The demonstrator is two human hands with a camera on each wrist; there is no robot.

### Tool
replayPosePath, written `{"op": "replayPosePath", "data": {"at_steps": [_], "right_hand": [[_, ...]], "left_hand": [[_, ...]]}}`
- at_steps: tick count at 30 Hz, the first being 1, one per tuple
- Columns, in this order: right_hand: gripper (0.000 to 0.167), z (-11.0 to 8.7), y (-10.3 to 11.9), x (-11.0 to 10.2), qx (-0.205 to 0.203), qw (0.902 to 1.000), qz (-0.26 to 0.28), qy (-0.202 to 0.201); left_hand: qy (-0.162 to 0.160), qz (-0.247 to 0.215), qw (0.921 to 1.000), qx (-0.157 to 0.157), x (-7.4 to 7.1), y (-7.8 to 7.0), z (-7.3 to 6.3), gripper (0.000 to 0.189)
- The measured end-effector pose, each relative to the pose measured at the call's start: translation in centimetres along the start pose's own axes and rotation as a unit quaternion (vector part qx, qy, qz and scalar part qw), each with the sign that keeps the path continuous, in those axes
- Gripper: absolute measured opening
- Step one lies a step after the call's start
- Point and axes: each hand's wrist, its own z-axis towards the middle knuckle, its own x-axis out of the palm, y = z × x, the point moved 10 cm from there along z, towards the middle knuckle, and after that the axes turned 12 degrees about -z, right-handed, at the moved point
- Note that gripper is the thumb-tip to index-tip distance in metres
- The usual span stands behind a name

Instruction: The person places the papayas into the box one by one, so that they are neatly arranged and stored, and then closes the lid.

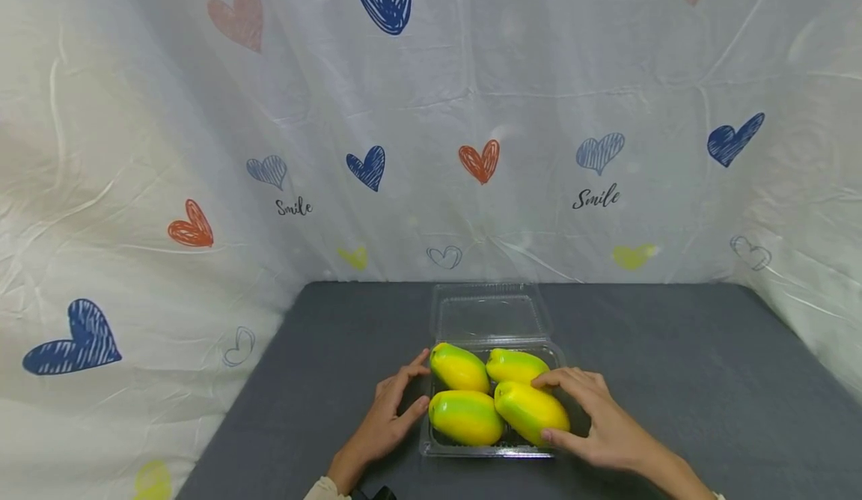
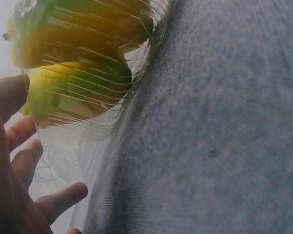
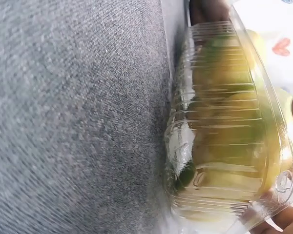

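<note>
A clear plastic clamshell box [image 1: 488,452] sits on the table with its lid [image 1: 491,316] folded back. Inside lie several yellow-green mangoes [image 1: 465,418] in two rows. My right hand [image 1: 606,421] spans the front-right mango [image 1: 532,410], thumb at its near end and index finger on its far side. Along the box's left side is my left hand [image 1: 390,418], fingers spread and fingertips at the rim. Through the ribbed clear wall, the left wrist view shows two mangoes [image 2: 83,87] beside those fingers. In the right wrist view the box wall [image 3: 224,117] covers much of the fruit.
A dark grey cloth [image 1: 337,350] covers the table. Behind and at both sides hangs a pale curtain [image 1: 417,111] printed with hearts and the word Smile. The raised lid stands between the fruit and the back edge.
</note>
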Motion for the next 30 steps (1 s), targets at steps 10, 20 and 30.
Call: {"op": "replayPosePath", "data": {"at_steps": [10,20,30], "right_hand": [[0.052,0.1,0.0,-0.3,0.001,0.9999,-0.009,-0.006],[0.043,0.8,-0.4,-0.8,0.0,0.9999,0.01,-0.009],[0.036,2.2,-5.5,-1.5,0.124,0.9921,0.011,-0.011]], "left_hand": [[0.001,-0.007,1.0,-0.003,0.0,0.0,0.3,0.036],[0.002,-0.002,0.9999,-0.011,0.0,0.1,0.0,0.036],[0.0,0.01,0.9999,0.0,0.0,0.1,0.0,0.035]]}}
